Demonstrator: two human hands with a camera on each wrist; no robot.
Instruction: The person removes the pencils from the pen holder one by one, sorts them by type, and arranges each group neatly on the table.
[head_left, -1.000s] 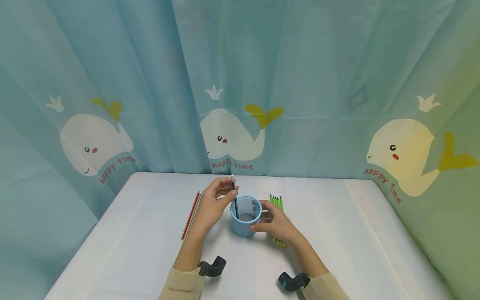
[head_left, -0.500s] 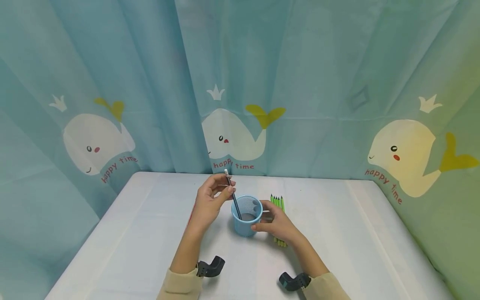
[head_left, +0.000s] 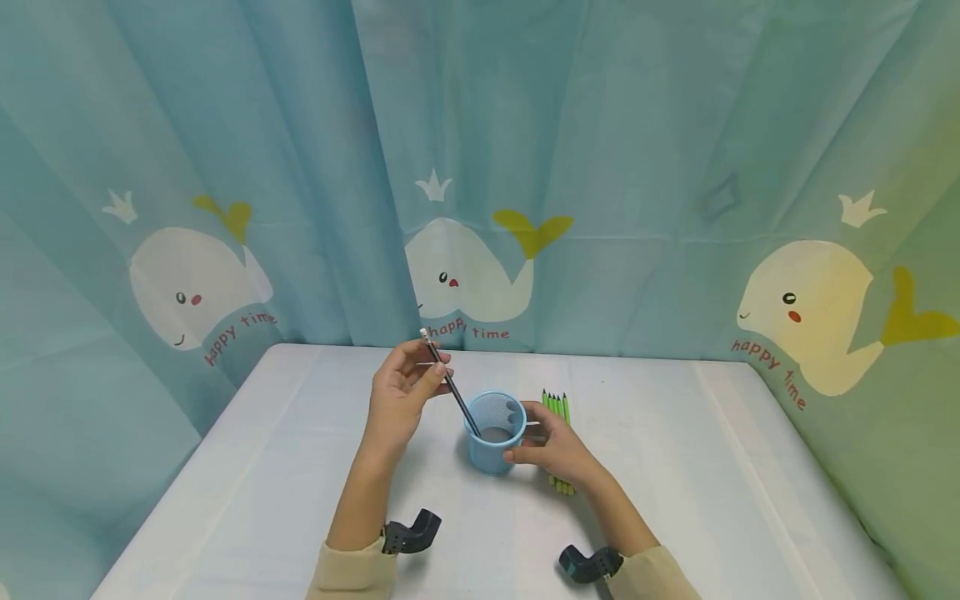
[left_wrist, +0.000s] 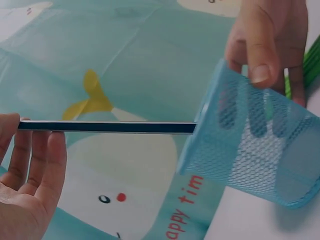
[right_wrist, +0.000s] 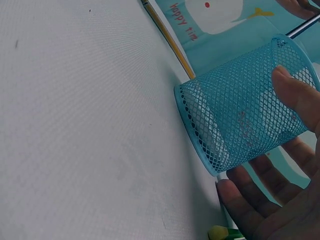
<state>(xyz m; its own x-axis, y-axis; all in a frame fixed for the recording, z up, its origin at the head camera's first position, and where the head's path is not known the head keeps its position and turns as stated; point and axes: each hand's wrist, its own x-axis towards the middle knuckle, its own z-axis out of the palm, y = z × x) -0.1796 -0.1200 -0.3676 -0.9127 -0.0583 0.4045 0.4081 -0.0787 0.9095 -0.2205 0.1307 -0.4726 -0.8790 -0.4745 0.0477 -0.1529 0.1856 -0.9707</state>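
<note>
My left hand (head_left: 400,392) pinches a dark pencil (head_left: 455,392) near its white eraser end. The pencil leans to the left, its lower end inside a light blue mesh pen cup (head_left: 491,457). In the left wrist view, the dark pencil (left_wrist: 115,127) crosses the rim of the pen cup (left_wrist: 250,145). Fingers and thumb of my right hand (head_left: 558,447) hold the cup from its right side as it stands on the table. The right wrist view has the thumb on the mesh of the pen cup (right_wrist: 240,105), with fingers around the other side.
Several green pencils (head_left: 557,405) lie side by side on the white table (head_left: 675,467), partly behind my right hand. A yellow pencil (right_wrist: 171,42) lies beyond the cup in the right wrist view. A curtain with whales (head_left: 637,167) hangs behind the table.
My left hand has moved left with the pencil's eraser end, tilting the pencil further over. The pencils on the left are now hidden behind that arm. The right hand stays on the cup.
</note>
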